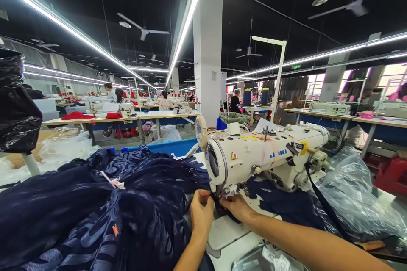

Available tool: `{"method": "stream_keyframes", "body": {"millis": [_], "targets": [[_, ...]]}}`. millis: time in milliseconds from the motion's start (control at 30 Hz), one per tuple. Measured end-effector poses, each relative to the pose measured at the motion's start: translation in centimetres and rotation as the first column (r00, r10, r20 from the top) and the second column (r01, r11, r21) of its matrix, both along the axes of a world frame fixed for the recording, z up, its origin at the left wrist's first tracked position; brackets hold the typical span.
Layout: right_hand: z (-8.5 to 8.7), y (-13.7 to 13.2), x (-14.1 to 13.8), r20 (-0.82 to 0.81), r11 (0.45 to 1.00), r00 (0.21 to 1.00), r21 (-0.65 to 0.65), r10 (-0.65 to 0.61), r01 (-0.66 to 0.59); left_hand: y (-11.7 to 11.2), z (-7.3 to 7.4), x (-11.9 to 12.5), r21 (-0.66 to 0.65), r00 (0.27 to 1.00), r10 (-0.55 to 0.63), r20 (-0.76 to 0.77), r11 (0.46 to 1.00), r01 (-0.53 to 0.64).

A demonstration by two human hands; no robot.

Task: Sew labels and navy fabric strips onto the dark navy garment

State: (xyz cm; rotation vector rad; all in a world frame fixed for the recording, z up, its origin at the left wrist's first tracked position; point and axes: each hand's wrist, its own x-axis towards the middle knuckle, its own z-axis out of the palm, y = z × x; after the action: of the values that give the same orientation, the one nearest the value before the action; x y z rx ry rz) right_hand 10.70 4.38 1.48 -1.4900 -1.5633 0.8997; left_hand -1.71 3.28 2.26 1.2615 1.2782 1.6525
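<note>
A white JUKI sewing machine (254,152) stands before me, its needle end pointing left. My left hand (202,211) is just left of the presser foot, thumb and fingers pinched on the edge of a dark navy fabric (149,216). My right hand (238,208) lies right of the needle, its bent fingers closed on a dark piece of the fabric by the foot. The machine head partly hides those fingertips. A large heap of the patterned navy fabric spreads to the left, with a small orange tag (115,230) on it.
Navy scraps (286,203) lie behind my right arm, beside clear plastic bags (359,194). White labels (276,258) sit in a tray at the front edge. A black plastic bag (19,106) hangs at left. Blue thread cones (247,97) stand behind the machine. Other people sit at distant tables.
</note>
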Motion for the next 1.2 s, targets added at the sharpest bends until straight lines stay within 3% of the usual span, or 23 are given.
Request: {"method": "stream_keyframes", "body": {"millis": [467, 767, 833, 1033, 1200], "targets": [[0.9, -0.3, -0.1, -0.005, 1.0, 1.0, -0.025, -0.002, 0.002, -0.2, 0.3, 0.4, -0.065, 0.93, -0.16, 0.332, 0.979, 0.191], [0.2, 0.3, 0.3, 0.033, 1.0, 0.999, -0.004, -0.016, 0.016, -0.5, 0.9, 0.8, -0.135, 0.775, -0.184, 0.605, 0.935, 0.328], [-0.2, 0.6, 0.4, 0.043, 1.0, 0.999, 0.001, -0.021, 0.021, -0.6, 1.0, 0.7, -0.142, 0.782, -0.185, 0.595, 0.934, 0.329], [-1.3, 1.3, 0.8, 0.059, 1.0, 0.998, 0.026, -0.014, 0.012, -0.6, 0.7, 0.6, -0.115, 0.898, -0.207, 0.388, 0.956, 0.27], [-1.6, 1.2, 1.2, 0.083, 0.999, 0.996, 0.035, 0.014, -0.017, -0.5, 0.6, 0.5, -0.111, 0.933, -0.193, 0.304, 0.965, 0.236]]}}
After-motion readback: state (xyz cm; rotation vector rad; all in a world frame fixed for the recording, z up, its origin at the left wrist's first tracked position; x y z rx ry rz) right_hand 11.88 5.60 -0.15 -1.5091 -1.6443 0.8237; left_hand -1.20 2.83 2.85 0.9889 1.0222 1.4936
